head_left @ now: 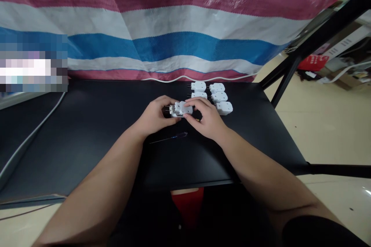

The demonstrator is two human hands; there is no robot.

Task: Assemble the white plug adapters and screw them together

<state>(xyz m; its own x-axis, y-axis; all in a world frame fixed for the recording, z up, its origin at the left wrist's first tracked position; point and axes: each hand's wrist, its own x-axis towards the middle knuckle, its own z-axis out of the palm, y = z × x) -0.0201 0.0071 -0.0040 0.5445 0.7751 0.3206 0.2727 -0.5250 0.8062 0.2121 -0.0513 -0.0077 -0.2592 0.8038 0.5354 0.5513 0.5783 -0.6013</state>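
Between both hands, above the black table, is a white plug [184, 108] with thin metal pins pointing left. Its casing looks like stacked white parts, and its underside is hidden. My left hand [155, 115] curls around its left end, thumb along the near side. At the right end, my right hand [207, 119] grips it between thumb and fingers. A thin screwdriver [174, 137] with a dark clear handle lies just in front of the hands. Small brass-coloured bits [197, 120] show under the right hand, too small to make out.
Several similar white plugs [219, 96] stand in two columns behind and beside my right hand. A white cable [185, 78] runs along the back edge of the black table [87, 138], below a striped sheet [174, 46]. Black frame bars [285, 73] rise at the right.
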